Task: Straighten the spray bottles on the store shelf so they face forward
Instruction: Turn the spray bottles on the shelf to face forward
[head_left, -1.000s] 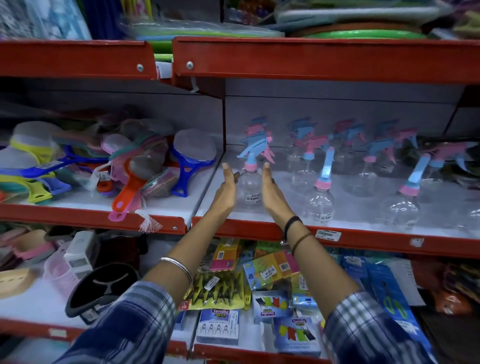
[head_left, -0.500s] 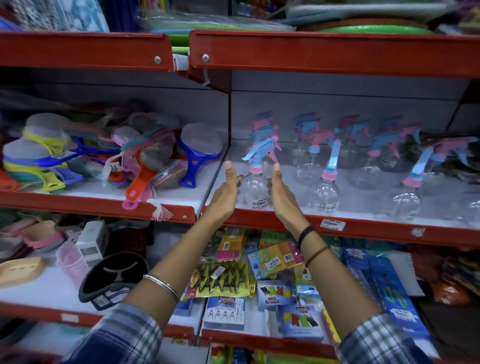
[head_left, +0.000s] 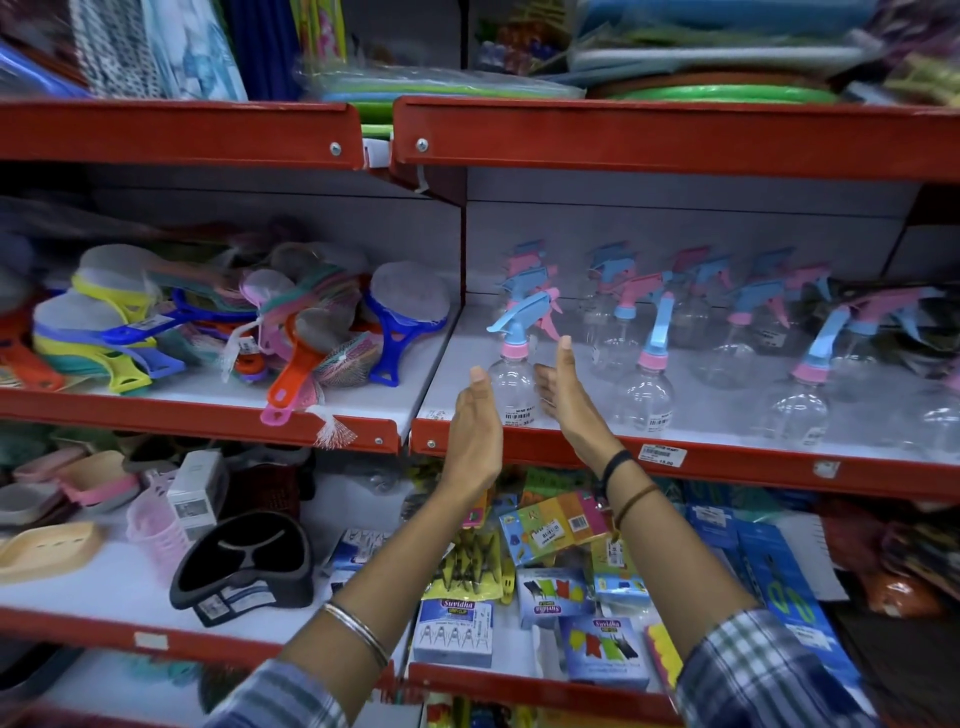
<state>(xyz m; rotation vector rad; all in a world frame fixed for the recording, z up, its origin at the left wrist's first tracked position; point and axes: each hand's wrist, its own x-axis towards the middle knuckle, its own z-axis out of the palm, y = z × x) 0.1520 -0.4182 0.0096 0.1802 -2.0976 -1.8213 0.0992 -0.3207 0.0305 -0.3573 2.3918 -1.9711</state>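
A clear spray bottle (head_left: 511, 387) with a blue trigger head and pink collar stands at the front left of the red-edged shelf (head_left: 737, 460), its nozzle pointing left. My left hand (head_left: 474, 421) is flat and upright just left of it. My right hand (head_left: 569, 397) stands flat on its right side, fingertips at or against the bottle wall; I cannot tell if they touch. Neither hand is wrapped around it. More clear spray bottles stand to the right, such as one (head_left: 647, 397) and another (head_left: 795, 413), with heads turned different ways, and further rows stand behind them.
The bay to the left holds a pile of coloured plastic strainers (head_left: 311, 332). The red lip of the shelf above (head_left: 675, 135) overhangs the bottles. Below are packs of clips (head_left: 553, 530), a black tray (head_left: 244, 561) and soap dishes (head_left: 49, 548).
Both hands have dropped slightly lower and nearer the shelf's front edge, the left more so. The bottle between them stands in the same spot, nozzle still pointing left.
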